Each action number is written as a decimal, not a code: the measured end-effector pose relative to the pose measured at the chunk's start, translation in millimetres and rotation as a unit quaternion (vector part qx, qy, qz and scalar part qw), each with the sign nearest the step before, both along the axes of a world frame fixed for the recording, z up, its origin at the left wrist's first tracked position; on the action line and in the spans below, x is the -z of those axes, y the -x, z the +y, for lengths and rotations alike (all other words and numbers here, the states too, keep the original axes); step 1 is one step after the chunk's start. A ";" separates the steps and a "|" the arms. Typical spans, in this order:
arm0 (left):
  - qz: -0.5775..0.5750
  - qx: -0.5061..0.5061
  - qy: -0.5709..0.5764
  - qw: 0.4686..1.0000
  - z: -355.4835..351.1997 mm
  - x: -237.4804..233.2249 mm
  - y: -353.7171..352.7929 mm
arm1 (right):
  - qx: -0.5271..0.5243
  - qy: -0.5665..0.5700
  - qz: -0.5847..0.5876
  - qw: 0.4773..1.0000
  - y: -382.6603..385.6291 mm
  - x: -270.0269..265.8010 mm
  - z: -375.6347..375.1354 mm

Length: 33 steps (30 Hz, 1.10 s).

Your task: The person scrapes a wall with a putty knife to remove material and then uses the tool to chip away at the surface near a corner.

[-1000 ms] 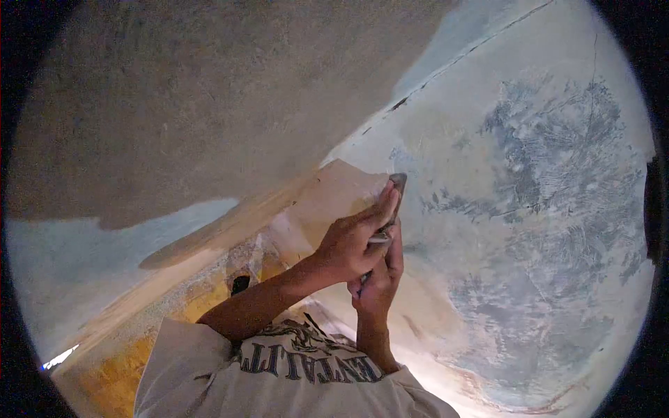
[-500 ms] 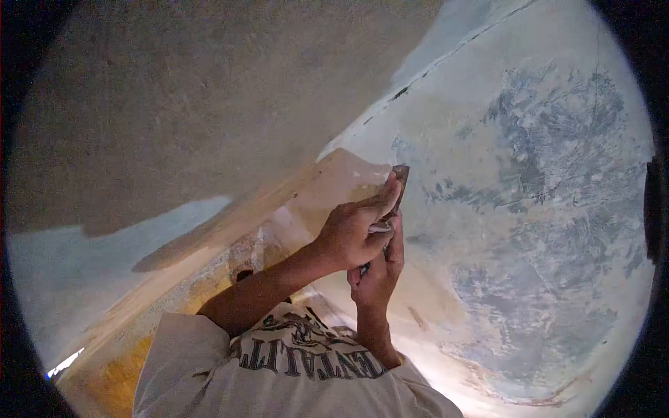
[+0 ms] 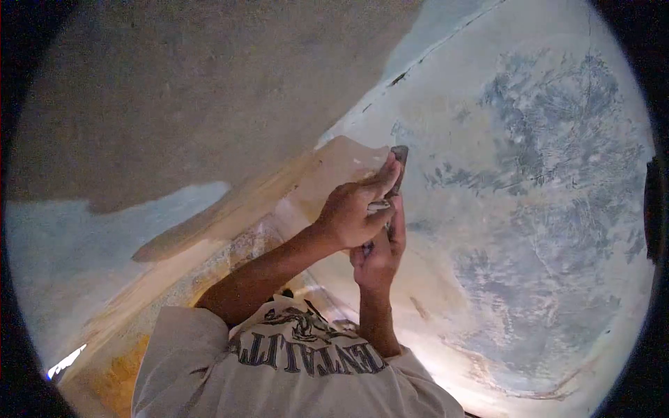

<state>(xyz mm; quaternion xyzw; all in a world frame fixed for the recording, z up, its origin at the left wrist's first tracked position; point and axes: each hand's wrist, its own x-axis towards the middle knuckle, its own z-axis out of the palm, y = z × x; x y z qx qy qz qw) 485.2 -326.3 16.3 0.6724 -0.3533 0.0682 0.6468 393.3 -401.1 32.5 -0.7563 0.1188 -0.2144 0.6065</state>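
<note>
A thin dark tool [image 3: 400,152] stands nearly upright in front of the wall, its upper end showing above the fingers. My left hand [image 3: 352,212] is closed on it, with fingers stretched along its upper part. Below and to the right, my right hand [image 3: 380,263] is closed around the lower part, one finger pointing up along it. A small pale piece [image 3: 378,206] shows between the hands; whether it belongs to the tool is unclear. Fingers hide most of the tool, and I cannot tell whether its tip touches the wall.
A pale wall [image 3: 446,118] with blue-grey patches rises on the right. Brown-grey surface [image 3: 174,104] fills the upper left, bordered by light blue. A tan ledge [image 3: 209,230] runs diagonally behind my left arm. A dark object [image 3: 653,209] is at the right edge.
Both hands and the tool appear slightly higher in the view, and the wall patches have shifted up too. The grip looks the same.
</note>
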 end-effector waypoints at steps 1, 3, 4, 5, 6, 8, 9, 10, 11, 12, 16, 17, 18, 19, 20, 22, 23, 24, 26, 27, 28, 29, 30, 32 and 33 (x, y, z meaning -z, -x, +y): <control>0.001 0.010 -0.002 1.000 -1.2 1.9 2.5 | -0.006 -0.023 0.000 1.000 -2.1 -4.4 3.4; -0.005 0.000 0.004 1.000 -2.7 -0.7 -2.7 | -0.045 -0.152 -0.023 0.987 -8.6 -19.1 8.2; -0.007 -0.019 0.009 1.000 -4.0 -4.6 -8.6 | -0.061 -0.215 -0.030 0.974 -9.6 -22.2 7.2; -0.008 -0.037 0.014 0.999 -4.6 -7.2 -8.5 | -0.049 -0.231 -0.050 0.970 -19.4 -21.4 10.1; 0.006 -0.020 0.006 1.000 -1.9 -9.3 -5.7 | -0.036 -0.215 -0.042 0.975 -16.5 -20.1 10.6; 0.022 0.007 -0.011 1.000 8.2 -16.0 -10.0 | -0.029 -0.186 -0.031 0.982 -9.9 -13.3 6.9; 0.040 0.040 0.010 0.998 3.9 -7.5 -7.6 | -0.032 -0.172 -0.025 0.984 -4.0 -7.2 2.3; 0.013 0.020 0.016 1.000 -1.1 -1.4 -4.8 | -0.023 -0.176 -0.026 0.984 -3.3 -8.7 4.7; -0.014 -0.001 0.025 1.000 -7.1 3.7 -3.5 | -0.015 -0.177 -0.027 0.984 -4.6 -12.5 6.7; -0.038 -0.017 0.032 0.999 -8.1 0.8 -1.4 | -0.001 -0.179 -0.026 0.983 -3.4 -14.5 7.7; 0.056 0.025 0.016 0.998 -2.9 -10.0 -4.9 | 0.004 -0.237 -0.035 0.971 -12.8 -16.0 11.0; 0.041 0.007 0.021 0.999 -3.6 -8.1 -4.2 | -0.015 -0.218 -0.014 0.976 -9.0 -13.8 4.6; 0.026 -0.011 0.028 0.999 -6.7 -4.7 -2.8 | -0.033 -0.198 0.007 0.980 -3.9 -10.2 -9.7; 0.009 -0.030 0.038 0.999 -9.2 -4.1 -2.0 | -0.054 -0.174 0.026 0.983 -0.6 -8.4 -19.7; 0.026 -0.031 0.048 0.998 -9.7 -5.7 -0.5 | -0.056 -0.129 0.023 0.990 2.0 -8.5 -23.2; 0.063 -0.034 0.072 0.995 -10.3 -8.2 8.3 | -0.060 -0.035 0.020 0.997 11.9 -10.9 -29.3; 0.115 -0.026 0.079 0.990 -10.2 -9.6 14.2 | -0.057 0.072 0.037 0.995 17.8 -11.9 -30.8; 0.166 -0.018 0.084 0.982 -8.9 -10.4 20.6 | -0.053 0.177 0.052 0.981 24.2 -11.6 -31.0; 0.269 0.010 0.114 0.956 -6.8 -11.4 26.0 | -0.056 0.227 0.067 0.970 34.7 -11.2 -30.3; 0.320 0.030 0.141 0.936 -7.1 -10.8 27.1 | -0.064 0.175 0.069 0.980 39.9 -12.3 -30.3; 0.370 0.052 0.165 0.913 -7.2 -9.8 27.6 | -0.072 0.099 0.060 0.991 43.4 -10.4 -29.8; 0.409 0.094 0.204 0.884 -7.9 -7.1 27.8 | -0.077 0.023 0.050 0.996 46.8 -8.4 -29.4; 0.446 0.136 0.244 0.850 -10.2 -3.4 27.5 | -0.084 -0.075 0.030 0.993 48.8 -2.4 -31.1; 0.486 0.192 0.298 0.799 -18.6 3.9 23.8 | -0.127 -0.275 0.006 0.953 50.1 -2.1 -32.8; 0.491 0.207 0.311 0.787 -22.1 4.3 21.7 | -0.160 -0.377 0.004 0.912 50.6 -4.5 -32.6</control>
